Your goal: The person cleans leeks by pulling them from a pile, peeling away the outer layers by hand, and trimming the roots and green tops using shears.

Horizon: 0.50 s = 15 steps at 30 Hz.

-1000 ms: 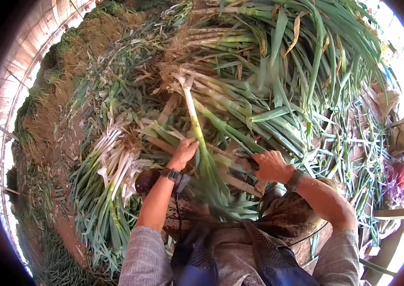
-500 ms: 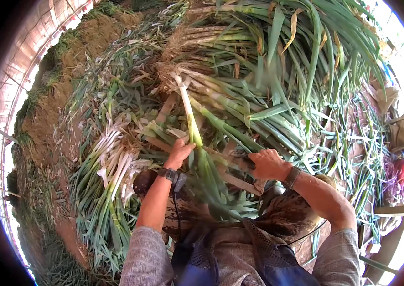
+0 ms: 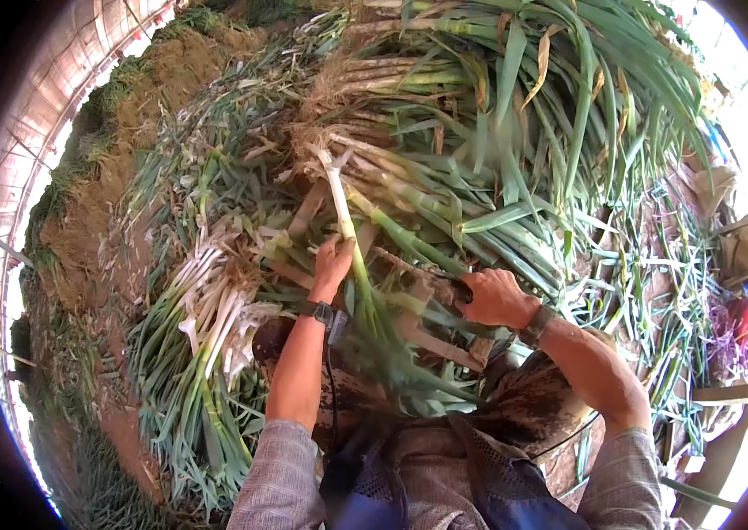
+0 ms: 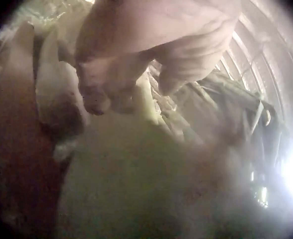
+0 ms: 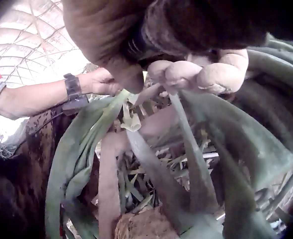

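A large green onion with a white stem and long green leaves slants across the middle of the head view. My left hand grips its stem below the white part. In the left wrist view, the pale stem shows under the curled fingers, with blurred green filling the area below. My right hand is curled round a dark handle, mostly hidden by the palm. Green leaves hang just below its fingers in the right wrist view.
A big heap of untrimmed green onions lies ahead and right, roots facing left. Cleaned ones are piled at left. A wooden frame stands before my knees. Leaf scraps litter the ground at right.
My left hand has moved up and slightly left along the stem. The onion's leaves have shifted over the knees. My right hand has stayed nearly in place, turning slightly.
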Each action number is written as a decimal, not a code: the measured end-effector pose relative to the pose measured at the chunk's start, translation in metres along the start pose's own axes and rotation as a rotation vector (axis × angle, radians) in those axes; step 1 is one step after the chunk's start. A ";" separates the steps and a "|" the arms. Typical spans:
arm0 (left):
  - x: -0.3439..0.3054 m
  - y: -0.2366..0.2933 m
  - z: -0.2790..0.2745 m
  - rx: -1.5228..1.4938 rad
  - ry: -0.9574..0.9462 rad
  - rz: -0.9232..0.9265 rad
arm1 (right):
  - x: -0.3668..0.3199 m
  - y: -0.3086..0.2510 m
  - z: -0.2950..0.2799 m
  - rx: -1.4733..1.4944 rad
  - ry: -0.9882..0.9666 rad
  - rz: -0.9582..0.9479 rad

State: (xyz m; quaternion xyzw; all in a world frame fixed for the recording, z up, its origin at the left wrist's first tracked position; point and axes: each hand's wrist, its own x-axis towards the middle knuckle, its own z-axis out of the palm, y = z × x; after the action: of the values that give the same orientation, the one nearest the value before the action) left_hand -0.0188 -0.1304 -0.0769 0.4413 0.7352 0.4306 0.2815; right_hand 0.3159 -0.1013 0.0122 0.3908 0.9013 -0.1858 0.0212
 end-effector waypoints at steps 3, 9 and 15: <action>-0.005 0.023 -0.008 -0.301 -0.120 -0.144 | 0.003 0.001 0.005 0.014 0.093 -0.004; -0.013 0.042 -0.011 -0.659 0.006 -0.247 | 0.002 -0.007 -0.015 0.042 0.022 0.034; -0.029 0.067 -0.008 -0.897 -0.014 -0.177 | 0.009 -0.006 -0.014 0.047 0.198 -0.074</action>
State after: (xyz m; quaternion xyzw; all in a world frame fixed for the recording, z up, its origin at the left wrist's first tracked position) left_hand 0.0149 -0.1430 -0.0133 0.2141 0.5089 0.6778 0.4856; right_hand 0.3069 -0.0937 0.0260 0.3740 0.9082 -0.1681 -0.0841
